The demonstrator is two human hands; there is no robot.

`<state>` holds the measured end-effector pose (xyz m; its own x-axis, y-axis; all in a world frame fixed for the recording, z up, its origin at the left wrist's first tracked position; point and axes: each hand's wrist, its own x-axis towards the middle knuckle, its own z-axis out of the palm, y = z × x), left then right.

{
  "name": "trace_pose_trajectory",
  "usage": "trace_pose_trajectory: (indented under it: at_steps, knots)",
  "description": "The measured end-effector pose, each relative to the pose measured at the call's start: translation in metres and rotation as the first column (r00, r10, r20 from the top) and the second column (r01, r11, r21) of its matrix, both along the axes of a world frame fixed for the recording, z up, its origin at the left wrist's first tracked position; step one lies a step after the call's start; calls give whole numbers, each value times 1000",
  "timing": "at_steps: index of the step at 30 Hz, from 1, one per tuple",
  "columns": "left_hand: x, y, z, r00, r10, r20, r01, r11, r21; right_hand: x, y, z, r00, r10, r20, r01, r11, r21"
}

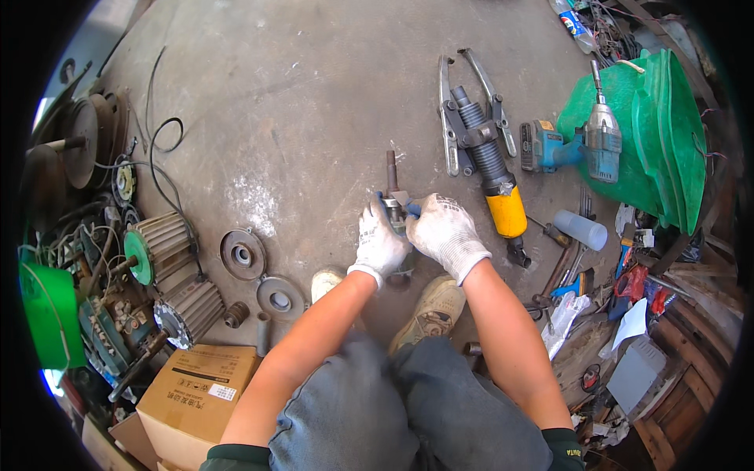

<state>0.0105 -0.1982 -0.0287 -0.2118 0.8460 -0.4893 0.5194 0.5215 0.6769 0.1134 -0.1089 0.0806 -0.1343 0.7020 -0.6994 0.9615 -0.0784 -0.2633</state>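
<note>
A brown-grey metal shaft (392, 166) points away from me between my shoes, with a shiny collar or ring (390, 203) partway along it. My left hand (380, 242), in a white glove with blue fingertips, is closed around the shaft's left side at that collar. My right hand (446, 231), gloved alike, is closed on the other side, its fingers pinching near a small flat grey piece (400, 197) against the shaft. What exactly the right fingers grip is partly hidden by the glove. The shaft's lower part disappears behind my hands.
At the right lie a gear puller (481, 141) with a yellow end, a blue impact wrench (581, 149) by a green basket (628, 133), and loose tools. Two round metal end covers (280, 298), motor rotors (188, 310) and a cardboard box (196, 385) are at the left.
</note>
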Motion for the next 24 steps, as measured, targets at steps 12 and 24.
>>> trace_pose_trajectory:
  at_steps: [12, 24]
  knots:
    - [-4, 5, -11, 991, -110, -81, 114, 993, 38, 21, -30, -28, 998, -58, 22, 57, 998, 31]
    - [-45, 4, -29, 985, -119, -128, 122, 992, 12, -42, -13, -29, 990, 120, 68, -125, 989, 77]
